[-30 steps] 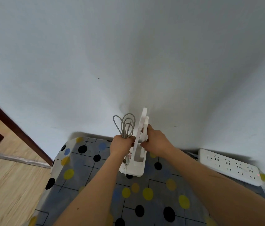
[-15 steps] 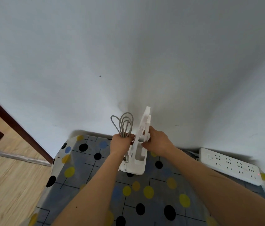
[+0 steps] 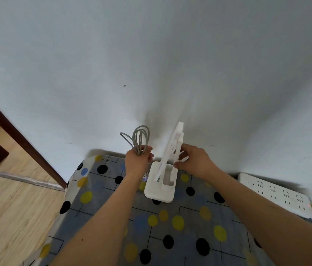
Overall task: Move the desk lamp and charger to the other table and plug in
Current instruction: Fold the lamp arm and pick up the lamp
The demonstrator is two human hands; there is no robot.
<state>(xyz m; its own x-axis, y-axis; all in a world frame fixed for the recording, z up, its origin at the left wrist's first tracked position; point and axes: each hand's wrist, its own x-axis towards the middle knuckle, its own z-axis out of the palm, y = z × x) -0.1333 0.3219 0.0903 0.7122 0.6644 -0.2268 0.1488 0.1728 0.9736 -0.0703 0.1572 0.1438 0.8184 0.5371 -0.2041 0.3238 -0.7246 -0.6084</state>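
Gripping: one coiled cable (image 3: 139, 139), left hand (image 3: 137, 160) fingers clamped round it.
Lamp (image 3: 161, 187): one, base on surface (image 3: 170, 237), arm pinched by right hand (image 3: 195, 160) fingers.

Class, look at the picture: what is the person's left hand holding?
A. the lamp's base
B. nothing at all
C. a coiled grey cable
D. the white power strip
C: the left hand grips the coiled grey cable, while the right hand holds the desk lamp.
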